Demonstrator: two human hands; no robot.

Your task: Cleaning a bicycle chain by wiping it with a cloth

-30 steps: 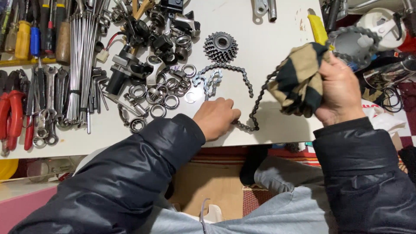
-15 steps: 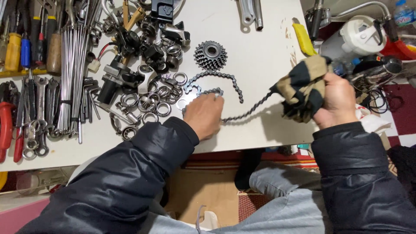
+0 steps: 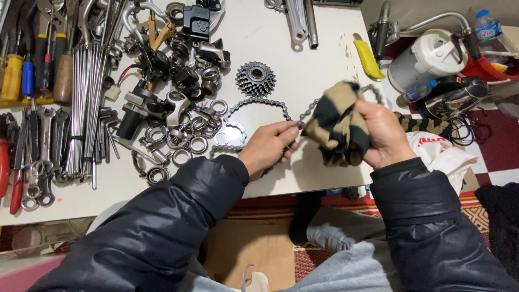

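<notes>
- Head view, the hands: the left hand (image 3: pixel 268 147) pinches a dark grey metal bicycle chain (image 3: pixel 254 108) between thumb and fingertips, pressed together on the links just left of the cloth, which seems to keep that stretch taut.
- The right hand (image 3: pixel 385 133) is closed in a fist around a bunched tan-and-black striped rag (image 3: pixel 338 125); the chain runs into the folds of the rag and shows again at its upper right edge, so the cloth appears wrapped about the links, as one would hold it for wiping.
- Where the chain lies: from the pinch it loops back over the white tabletop (image 3: pixel 281 48) in an arc, its far part resting flat near the scattered rings, well apart from the table's front edge.
- Just above the arc sits a dark toothed steel sprocket cluster (image 3: pixel 255 78), lying flat and not touching the chain.
- Left of the chain is a spread of silver bearing rings and washers (image 3: pixel 186 138), and above them a heap of black metal bicycle parts (image 3: pixel 173 59), laid out within reach.
- Far left: a bundle of thin steel spokes (image 3: pixel 86 103), a row of steel spanners (image 3: pixel 38 157), and screwdrivers with yellow and blue handles (image 3: pixel 19 75) lined along the edge.
- Right side: a yellow-handled tool (image 3: pixel 367 59) on the table's corner, and beyond it a white plastic jug (image 3: pixel 430 57) among dark cables.
</notes>
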